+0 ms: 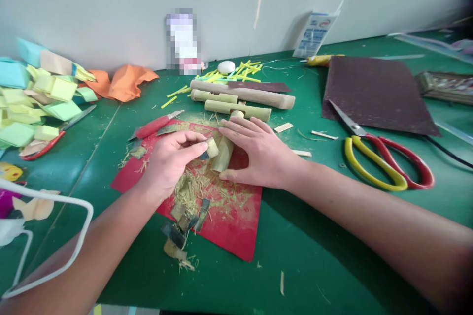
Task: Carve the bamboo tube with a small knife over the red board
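My left hand (173,157) pinches a small folded piece of sandpaper (212,148) between thumb and fingertips, close against a short bamboo tube (223,155). My right hand (260,150) steadies that tube, its fingers across the far part and its thumb by the near end; part of the tube is hidden under the fingers. Beneath both lies a red sheet (236,226), dusted with powder and fibrous shavings (190,189). Dark worn scraps (173,234) lie at its near edge. A red-handled knife (155,127) rests beyond my left hand.
Notched bamboo pieces (238,109) and a longer stick (251,94) lie behind my hands. Scissors (384,155) and a dark sandpaper sheet (373,93) are at right. Folded papers (40,93) and orange paper (127,82) fill the left; a white wire frame (83,236) stands in front.
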`<state>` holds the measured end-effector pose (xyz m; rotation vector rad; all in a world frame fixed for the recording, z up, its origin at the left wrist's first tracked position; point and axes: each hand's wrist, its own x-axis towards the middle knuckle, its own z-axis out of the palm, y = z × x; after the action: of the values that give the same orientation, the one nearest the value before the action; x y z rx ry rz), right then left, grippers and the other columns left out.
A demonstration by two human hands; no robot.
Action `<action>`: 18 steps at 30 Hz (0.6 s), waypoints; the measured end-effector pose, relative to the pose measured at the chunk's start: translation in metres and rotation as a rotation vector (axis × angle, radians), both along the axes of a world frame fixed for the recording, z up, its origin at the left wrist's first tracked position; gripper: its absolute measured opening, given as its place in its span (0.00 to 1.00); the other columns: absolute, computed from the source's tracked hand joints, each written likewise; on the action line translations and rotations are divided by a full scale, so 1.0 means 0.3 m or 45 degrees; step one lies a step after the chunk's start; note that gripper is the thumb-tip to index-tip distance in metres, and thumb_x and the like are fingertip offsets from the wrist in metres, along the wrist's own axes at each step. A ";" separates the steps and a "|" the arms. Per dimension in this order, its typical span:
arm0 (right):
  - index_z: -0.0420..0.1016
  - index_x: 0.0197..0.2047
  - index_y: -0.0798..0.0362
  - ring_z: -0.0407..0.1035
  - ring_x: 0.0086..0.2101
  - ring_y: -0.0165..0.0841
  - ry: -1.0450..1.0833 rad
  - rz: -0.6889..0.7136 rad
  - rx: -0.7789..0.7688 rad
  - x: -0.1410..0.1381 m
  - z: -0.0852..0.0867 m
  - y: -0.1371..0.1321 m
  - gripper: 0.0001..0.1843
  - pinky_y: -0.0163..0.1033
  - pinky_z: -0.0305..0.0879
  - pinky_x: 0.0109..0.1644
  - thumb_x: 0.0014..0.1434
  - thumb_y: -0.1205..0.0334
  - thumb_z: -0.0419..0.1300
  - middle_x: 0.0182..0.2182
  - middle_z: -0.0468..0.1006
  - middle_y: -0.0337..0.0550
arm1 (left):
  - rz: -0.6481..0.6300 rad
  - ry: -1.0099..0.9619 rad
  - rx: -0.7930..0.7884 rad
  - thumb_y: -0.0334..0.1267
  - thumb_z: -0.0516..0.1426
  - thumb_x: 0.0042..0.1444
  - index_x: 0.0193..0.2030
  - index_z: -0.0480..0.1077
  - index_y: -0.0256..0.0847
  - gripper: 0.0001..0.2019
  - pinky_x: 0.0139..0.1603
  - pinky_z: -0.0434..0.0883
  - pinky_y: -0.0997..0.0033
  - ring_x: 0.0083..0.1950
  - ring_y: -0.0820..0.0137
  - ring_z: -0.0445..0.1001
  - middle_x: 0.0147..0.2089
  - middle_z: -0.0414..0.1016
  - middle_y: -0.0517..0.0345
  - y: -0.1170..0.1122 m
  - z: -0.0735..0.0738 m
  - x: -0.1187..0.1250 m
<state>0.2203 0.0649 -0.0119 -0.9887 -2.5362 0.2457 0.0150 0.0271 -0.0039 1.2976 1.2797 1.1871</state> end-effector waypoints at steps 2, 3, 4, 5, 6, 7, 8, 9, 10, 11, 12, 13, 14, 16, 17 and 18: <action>0.58 0.65 0.53 0.50 0.64 0.47 0.002 0.001 -0.007 0.000 0.000 0.001 0.47 0.59 0.43 0.66 0.47 0.38 0.61 0.64 0.60 0.48 | -0.006 0.087 0.061 0.36 0.63 0.52 0.37 0.74 0.38 0.07 0.37 0.72 0.76 0.35 0.74 0.75 0.36 0.77 0.58 -0.007 0.000 0.001; 0.59 0.65 0.53 0.49 0.64 0.47 0.002 0.002 -0.010 0.000 0.000 0.001 0.47 0.59 0.43 0.66 0.47 0.38 0.61 0.64 0.60 0.48 | -0.013 0.143 0.094 0.36 0.62 0.53 0.38 0.74 0.38 0.07 0.37 0.72 0.76 0.36 0.73 0.75 0.36 0.77 0.58 -0.011 0.001 0.001; 0.59 0.65 0.53 0.49 0.64 0.47 0.001 0.002 -0.012 0.000 0.000 0.001 0.47 0.59 0.43 0.66 0.47 0.38 0.61 0.64 0.60 0.48 | -0.021 0.207 0.132 0.36 0.62 0.54 0.38 0.73 0.38 0.06 0.37 0.72 0.75 0.36 0.73 0.75 0.37 0.77 0.58 -0.015 0.003 0.001; 0.59 0.65 0.53 0.49 0.64 0.47 0.002 0.001 -0.013 0.000 -0.001 0.001 0.47 0.58 0.43 0.66 0.47 0.38 0.61 0.64 0.61 0.48 | -0.030 0.281 0.173 0.36 0.61 0.54 0.38 0.73 0.39 0.06 0.38 0.72 0.75 0.37 0.73 0.75 0.37 0.77 0.58 -0.019 0.006 0.001; 0.59 0.65 0.53 0.49 0.64 0.47 0.001 -0.001 -0.013 0.001 -0.001 0.000 0.47 0.58 0.43 0.66 0.47 0.38 0.61 0.64 0.61 0.47 | -0.044 0.361 0.217 0.35 0.61 0.54 0.38 0.73 0.39 0.05 0.39 0.72 0.75 0.37 0.73 0.75 0.38 0.77 0.58 -0.023 0.009 0.001; 0.59 0.65 0.53 0.49 0.64 0.47 0.001 -0.003 -0.013 0.001 -0.001 0.000 0.47 0.58 0.43 0.66 0.47 0.38 0.61 0.64 0.60 0.47 | -0.065 0.445 0.260 0.35 0.60 0.55 0.38 0.73 0.39 0.05 0.39 0.72 0.75 0.38 0.73 0.75 0.38 0.77 0.58 -0.025 0.013 0.001; 0.58 0.65 0.53 0.49 0.64 0.46 -0.001 -0.006 -0.014 0.001 -0.002 0.000 0.47 0.58 0.43 0.66 0.47 0.38 0.61 0.64 0.60 0.47 | -0.090 0.529 0.308 0.34 0.60 0.55 0.38 0.73 0.39 0.04 0.40 0.72 0.75 0.39 0.73 0.75 0.38 0.77 0.58 -0.028 0.018 0.000; 0.58 0.65 0.53 0.49 0.64 0.46 -0.004 -0.008 -0.018 0.002 -0.002 0.000 0.47 0.58 0.43 0.67 0.47 0.38 0.61 0.64 0.60 0.47 | -0.122 0.611 0.360 0.33 0.59 0.55 0.38 0.73 0.39 0.04 0.41 0.71 0.75 0.40 0.73 0.75 0.39 0.77 0.59 -0.029 0.022 -0.001; 0.58 0.65 0.53 0.49 0.64 0.46 -0.008 -0.009 -0.021 0.002 -0.003 0.000 0.48 0.58 0.43 0.67 0.47 0.37 0.61 0.64 0.59 0.47 | -0.160 0.685 0.415 0.32 0.59 0.55 0.38 0.73 0.39 0.04 0.41 0.71 0.75 0.40 0.73 0.74 0.39 0.77 0.59 -0.031 0.027 -0.002; 0.58 0.65 0.53 0.49 0.64 0.47 -0.010 -0.008 -0.025 0.002 -0.003 0.000 0.48 0.59 0.42 0.67 0.47 0.37 0.61 0.64 0.59 0.48 | -0.197 0.748 0.471 0.31 0.58 0.55 0.39 0.73 0.39 0.05 0.42 0.71 0.75 0.41 0.73 0.74 0.40 0.77 0.59 -0.031 0.032 -0.003; 0.58 0.65 0.53 0.49 0.64 0.47 -0.010 -0.004 -0.026 0.002 -0.004 0.001 0.48 0.59 0.42 0.67 0.47 0.37 0.61 0.64 0.59 0.48 | -0.230 0.799 0.526 0.29 0.57 0.55 0.39 0.73 0.39 0.06 0.43 0.71 0.75 0.42 0.73 0.74 0.40 0.76 0.59 -0.032 0.036 -0.004; 0.59 0.65 0.53 0.49 0.64 0.47 -0.008 0.001 -0.025 0.002 -0.004 0.001 0.47 0.59 0.42 0.67 0.47 0.37 0.61 0.64 0.59 0.48 | -0.258 0.839 0.577 0.28 0.57 0.55 0.39 0.73 0.38 0.06 0.44 0.70 0.75 0.42 0.74 0.74 0.40 0.76 0.59 -0.032 0.040 -0.005; 0.59 0.65 0.53 0.49 0.64 0.48 -0.003 0.005 -0.022 0.001 -0.004 0.002 0.47 0.59 0.42 0.66 0.47 0.37 0.61 0.64 0.59 0.48 | -0.280 0.866 0.619 0.26 0.56 0.55 0.39 0.72 0.38 0.07 0.44 0.70 0.75 0.42 0.74 0.73 0.40 0.76 0.58 -0.031 0.042 -0.005; 0.60 0.64 0.53 0.49 0.64 0.48 0.005 0.008 -0.017 0.000 -0.005 0.003 0.47 0.60 0.42 0.66 0.47 0.38 0.61 0.64 0.59 0.49 | -0.299 0.893 0.677 0.24 0.55 0.54 0.39 0.72 0.36 0.08 0.45 0.70 0.75 0.41 0.74 0.73 0.39 0.75 0.58 -0.030 0.045 -0.004; 0.60 0.64 0.52 0.49 0.64 0.48 0.006 0.005 -0.018 0.000 -0.005 0.004 0.47 0.60 0.42 0.66 0.46 0.38 0.61 0.64 0.59 0.49 | -0.303 0.900 0.695 0.23 0.55 0.54 0.39 0.72 0.36 0.08 0.45 0.70 0.75 0.41 0.74 0.73 0.38 0.75 0.58 -0.030 0.045 -0.003; 0.60 0.64 0.52 0.49 0.64 0.48 0.004 0.001 -0.018 0.000 -0.005 0.005 0.46 0.60 0.42 0.66 0.47 0.38 0.61 0.64 0.59 0.49 | -0.307 0.906 0.707 0.23 0.55 0.53 0.38 0.71 0.35 0.08 0.45 0.70 0.75 0.41 0.74 0.73 0.38 0.74 0.57 -0.029 0.044 -0.002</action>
<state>0.2204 0.0664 -0.0134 -0.9914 -2.5354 0.2659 0.0143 0.0184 0.0095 2.3611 1.2457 0.9645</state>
